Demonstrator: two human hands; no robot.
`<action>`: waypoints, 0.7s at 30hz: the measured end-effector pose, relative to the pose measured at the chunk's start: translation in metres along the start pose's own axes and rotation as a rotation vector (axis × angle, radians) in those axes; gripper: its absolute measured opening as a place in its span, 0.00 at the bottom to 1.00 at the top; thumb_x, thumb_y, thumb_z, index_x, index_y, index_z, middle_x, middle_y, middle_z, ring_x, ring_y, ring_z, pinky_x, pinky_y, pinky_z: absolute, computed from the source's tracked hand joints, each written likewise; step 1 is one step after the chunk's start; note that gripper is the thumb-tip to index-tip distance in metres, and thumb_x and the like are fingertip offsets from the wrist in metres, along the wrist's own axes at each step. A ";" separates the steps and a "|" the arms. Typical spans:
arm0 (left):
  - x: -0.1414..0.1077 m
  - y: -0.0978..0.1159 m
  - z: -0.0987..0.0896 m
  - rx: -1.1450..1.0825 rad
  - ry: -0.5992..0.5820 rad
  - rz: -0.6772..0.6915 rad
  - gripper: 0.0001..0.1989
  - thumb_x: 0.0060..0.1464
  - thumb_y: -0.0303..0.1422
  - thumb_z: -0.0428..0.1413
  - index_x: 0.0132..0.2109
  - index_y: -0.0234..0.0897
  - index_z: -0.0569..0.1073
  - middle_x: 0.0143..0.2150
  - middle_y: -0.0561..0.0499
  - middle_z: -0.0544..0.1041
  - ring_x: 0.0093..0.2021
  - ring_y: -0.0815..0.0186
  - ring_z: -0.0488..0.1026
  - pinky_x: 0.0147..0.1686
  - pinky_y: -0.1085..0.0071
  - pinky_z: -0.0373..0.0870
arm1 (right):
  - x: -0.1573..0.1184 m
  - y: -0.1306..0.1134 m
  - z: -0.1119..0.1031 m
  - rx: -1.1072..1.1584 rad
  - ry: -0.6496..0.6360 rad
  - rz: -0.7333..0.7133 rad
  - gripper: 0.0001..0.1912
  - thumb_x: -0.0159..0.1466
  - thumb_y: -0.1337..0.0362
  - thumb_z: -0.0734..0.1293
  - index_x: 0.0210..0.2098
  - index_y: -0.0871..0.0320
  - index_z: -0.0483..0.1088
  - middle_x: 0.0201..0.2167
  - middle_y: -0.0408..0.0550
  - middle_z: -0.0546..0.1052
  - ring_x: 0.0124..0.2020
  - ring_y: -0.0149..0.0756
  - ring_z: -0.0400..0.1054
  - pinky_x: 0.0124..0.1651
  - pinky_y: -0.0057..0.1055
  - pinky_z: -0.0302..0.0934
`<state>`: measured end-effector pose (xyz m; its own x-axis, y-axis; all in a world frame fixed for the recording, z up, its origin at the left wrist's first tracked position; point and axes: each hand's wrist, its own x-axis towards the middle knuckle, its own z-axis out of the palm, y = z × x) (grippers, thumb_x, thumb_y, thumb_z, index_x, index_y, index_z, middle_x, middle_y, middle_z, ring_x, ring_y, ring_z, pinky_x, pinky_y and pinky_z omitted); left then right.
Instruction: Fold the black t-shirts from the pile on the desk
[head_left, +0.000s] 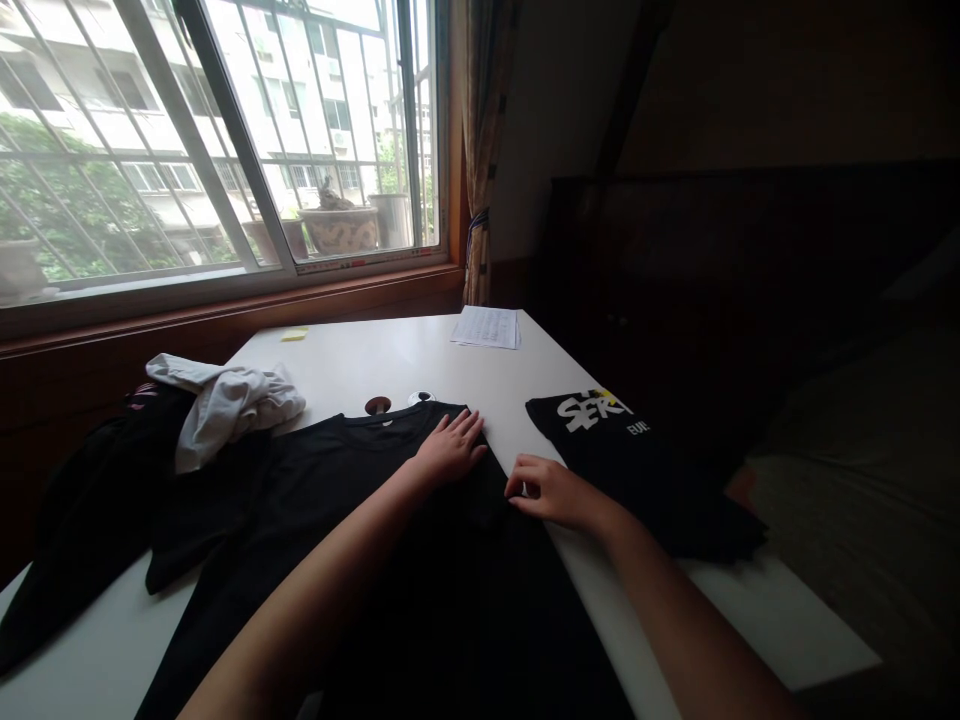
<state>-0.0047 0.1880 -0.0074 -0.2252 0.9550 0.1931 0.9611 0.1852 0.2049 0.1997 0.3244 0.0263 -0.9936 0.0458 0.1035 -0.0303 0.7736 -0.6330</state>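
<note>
A black T-shirt (345, 480) lies spread on the white table, its neckline toward the window. My left hand (452, 446) rests on the shirt's upper right shoulder area, palm down with fingers stretched out. At the shirt's right edge, my right hand (551, 488) has its fingers curled, thumb and fingertips pinched on the black cloth. The left part of the shirt lies beside other dark clothing, and my left forearm crosses over its front.
Dark clothes (90, 500) and a white garment (232, 400) are piled at left. A folded black shirt with white print (637, 470) lies right. Papers (486, 327) and a yellow note (295, 333) sit near the white table's (360, 357) far edge.
</note>
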 end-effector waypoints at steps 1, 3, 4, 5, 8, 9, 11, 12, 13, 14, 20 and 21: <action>0.003 -0.002 0.001 -0.004 0.007 -0.007 0.28 0.69 0.42 0.46 0.72 0.37 0.57 0.74 0.42 0.56 0.75 0.53 0.50 0.72 0.49 0.48 | 0.000 0.000 -0.001 0.010 -0.005 0.008 0.05 0.60 0.70 0.70 0.33 0.55 0.78 0.34 0.44 0.72 0.34 0.33 0.68 0.37 0.29 0.62; 0.008 -0.008 0.001 -0.013 0.034 -0.039 0.28 0.69 0.39 0.47 0.71 0.37 0.57 0.75 0.41 0.56 0.75 0.54 0.50 0.71 0.53 0.49 | 0.000 0.002 -0.002 0.022 -0.016 0.017 0.04 0.60 0.69 0.70 0.33 0.56 0.77 0.33 0.43 0.73 0.33 0.33 0.68 0.37 0.29 0.62; 0.011 -0.011 0.000 -0.018 0.054 -0.068 0.27 0.68 0.36 0.48 0.71 0.36 0.57 0.74 0.40 0.56 0.74 0.54 0.52 0.71 0.54 0.51 | 0.000 0.002 -0.003 0.026 -0.019 0.020 0.03 0.60 0.69 0.70 0.33 0.56 0.77 0.33 0.44 0.73 0.33 0.33 0.68 0.37 0.28 0.62; 0.013 -0.014 -0.002 -0.023 0.080 -0.106 0.28 0.68 0.34 0.49 0.71 0.34 0.57 0.73 0.38 0.58 0.73 0.54 0.53 0.71 0.55 0.52 | -0.001 0.002 -0.004 0.028 -0.024 0.023 0.03 0.60 0.69 0.70 0.33 0.56 0.77 0.33 0.44 0.73 0.33 0.33 0.68 0.37 0.28 0.62; 0.019 -0.024 -0.007 -0.048 0.151 -0.248 0.30 0.65 0.32 0.51 0.71 0.32 0.56 0.66 0.34 0.67 0.68 0.49 0.62 0.67 0.51 0.57 | -0.001 0.003 -0.005 0.028 -0.031 0.035 0.02 0.60 0.68 0.70 0.33 0.56 0.76 0.34 0.44 0.73 0.33 0.33 0.69 0.37 0.29 0.62; 0.021 -0.027 -0.008 -0.063 0.163 -0.291 0.31 0.64 0.32 0.53 0.71 0.32 0.55 0.62 0.34 0.71 0.65 0.48 0.65 0.65 0.50 0.60 | -0.001 0.004 -0.005 0.027 -0.035 0.037 0.02 0.60 0.67 0.70 0.33 0.56 0.76 0.34 0.44 0.73 0.34 0.33 0.69 0.37 0.29 0.62; 0.027 -0.032 -0.010 -0.104 0.165 -0.353 0.35 0.61 0.33 0.57 0.71 0.33 0.55 0.54 0.38 0.77 0.59 0.49 0.71 0.59 0.52 0.66 | -0.002 0.004 -0.005 0.028 -0.041 0.037 0.02 0.60 0.67 0.70 0.33 0.56 0.76 0.34 0.43 0.73 0.34 0.33 0.69 0.37 0.29 0.62; 0.030 -0.034 -0.011 -0.128 0.158 -0.373 0.36 0.59 0.32 0.58 0.71 0.34 0.55 0.50 0.41 0.79 0.55 0.50 0.73 0.56 0.55 0.69 | -0.002 0.004 -0.005 0.030 -0.041 0.036 0.02 0.60 0.68 0.70 0.33 0.56 0.76 0.34 0.43 0.73 0.34 0.33 0.69 0.37 0.29 0.62; 0.033 -0.036 -0.012 -0.150 0.150 -0.389 0.37 0.58 0.31 0.59 0.70 0.35 0.55 0.47 0.44 0.80 0.53 0.52 0.75 0.53 0.58 0.71 | -0.002 0.005 -0.005 0.032 -0.042 0.035 0.02 0.60 0.68 0.70 0.34 0.56 0.76 0.34 0.43 0.73 0.34 0.33 0.69 0.37 0.29 0.62; 0.037 -0.037 -0.012 -0.170 0.143 -0.399 0.37 0.57 0.30 0.59 0.70 0.36 0.55 0.45 0.45 0.81 0.50 0.54 0.76 0.50 0.61 0.72 | -0.002 0.005 -0.005 0.034 -0.042 0.033 0.02 0.61 0.68 0.70 0.34 0.56 0.76 0.35 0.43 0.74 0.34 0.33 0.69 0.37 0.29 0.63; 0.057 -0.030 -0.006 -0.181 0.165 -0.380 0.32 0.59 0.29 0.58 0.68 0.39 0.60 0.45 0.48 0.82 0.47 0.59 0.77 0.46 0.65 0.72 | -0.002 0.008 -0.005 0.002 -0.045 0.042 0.03 0.61 0.64 0.71 0.34 0.56 0.77 0.34 0.44 0.74 0.34 0.33 0.70 0.37 0.29 0.63; 0.058 -0.027 -0.005 -0.164 0.174 -0.364 0.30 0.59 0.29 0.57 0.67 0.39 0.62 0.45 0.48 0.81 0.48 0.58 0.76 0.48 0.64 0.72 | -0.002 0.008 -0.005 -0.003 -0.048 0.042 0.03 0.62 0.63 0.71 0.34 0.56 0.77 0.34 0.44 0.74 0.34 0.33 0.70 0.37 0.29 0.63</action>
<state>-0.0447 0.2377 0.0028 -0.5820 0.7780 0.2365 0.7791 0.4501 0.4364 0.2017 0.3335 0.0252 -0.9981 0.0478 0.0395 0.0120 0.7734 -0.6338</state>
